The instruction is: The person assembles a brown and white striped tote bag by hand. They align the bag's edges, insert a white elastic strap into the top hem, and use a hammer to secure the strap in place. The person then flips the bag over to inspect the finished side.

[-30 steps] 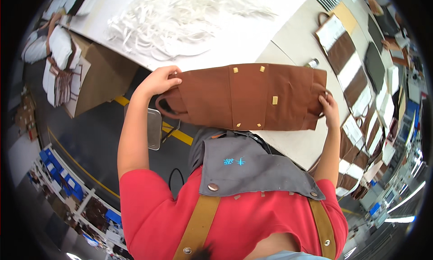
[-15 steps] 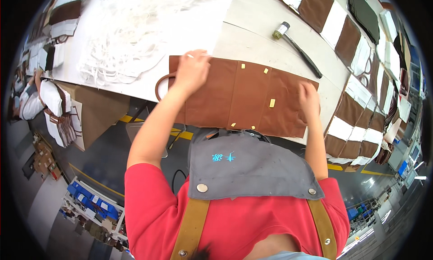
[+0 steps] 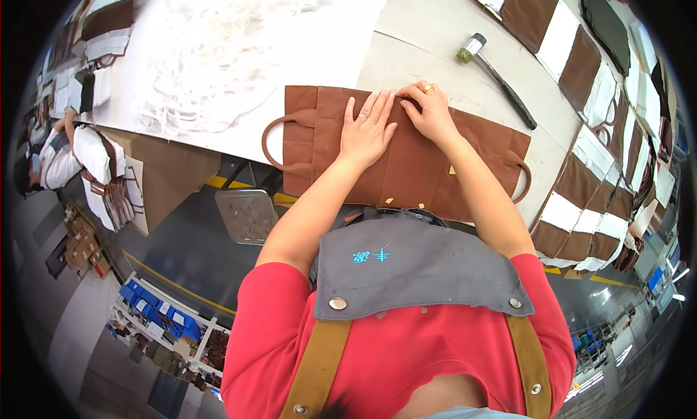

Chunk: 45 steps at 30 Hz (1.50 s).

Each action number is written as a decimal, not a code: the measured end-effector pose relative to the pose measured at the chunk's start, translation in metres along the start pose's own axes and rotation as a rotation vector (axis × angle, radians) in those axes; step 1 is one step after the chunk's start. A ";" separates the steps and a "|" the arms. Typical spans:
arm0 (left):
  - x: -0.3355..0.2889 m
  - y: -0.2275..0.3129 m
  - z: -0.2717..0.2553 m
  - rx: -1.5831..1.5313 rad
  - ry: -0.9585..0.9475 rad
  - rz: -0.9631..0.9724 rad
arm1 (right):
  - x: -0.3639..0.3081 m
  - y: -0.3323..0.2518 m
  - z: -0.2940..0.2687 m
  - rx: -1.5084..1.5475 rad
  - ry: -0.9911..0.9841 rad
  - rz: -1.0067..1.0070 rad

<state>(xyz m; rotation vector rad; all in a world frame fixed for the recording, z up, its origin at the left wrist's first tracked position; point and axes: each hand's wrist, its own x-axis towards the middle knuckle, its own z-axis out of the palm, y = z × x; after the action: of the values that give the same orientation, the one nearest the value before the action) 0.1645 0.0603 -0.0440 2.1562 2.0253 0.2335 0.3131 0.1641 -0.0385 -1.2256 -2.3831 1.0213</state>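
A brown bag panel (image 3: 348, 183) lies flat before me at the near table edge, with a looped handle (image 3: 274, 139) at its left end and another handle (image 3: 524, 183) at its right. My left hand (image 3: 367, 131) rests on it, fingers stretched out toward the upper edge. Beside it my right hand (image 3: 430, 112) has bent fingers closed at that edge; whatever they pinch is hidden. A small yellow patch shows on its fingers, too small to identify. Yellow tape bits (image 3: 389, 201) stick along the panel's lower edge, and another tape piece (image 3: 451, 170) shows by my right forearm.
A mallet (image 3: 501, 81) with a black handle lies beyond the panel to the right. White strips (image 3: 196, 78) are heaped on the left of the table. Rows of brown and white pieces (image 3: 563, 70) cover the right side. A stool (image 3: 247, 216) stands below left.
Both hands have come together at the panel's upper middle from its two ends. My left hand now lies flat there, and both end handles show. The view has shifted slightly.
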 end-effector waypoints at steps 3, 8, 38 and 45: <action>0.002 -0.005 0.002 0.021 0.023 -0.043 | 0.001 0.005 -0.006 0.065 -0.019 -0.023; 0.005 -0.036 -0.004 0.068 -0.013 -0.222 | 0.002 0.005 -0.009 0.104 -0.018 -0.003; 0.060 -0.036 -0.073 -0.593 -0.220 0.098 | -0.014 -0.028 -0.050 0.423 -0.063 0.132; 0.058 -0.016 -0.066 -0.684 -0.080 0.038 | -0.015 -0.032 -0.045 0.262 0.040 -0.029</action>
<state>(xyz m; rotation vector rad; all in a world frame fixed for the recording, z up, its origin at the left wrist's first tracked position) 0.1370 0.1201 0.0156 1.7300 1.5464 0.7122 0.3266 0.1602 0.0174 -1.1023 -2.1475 1.2403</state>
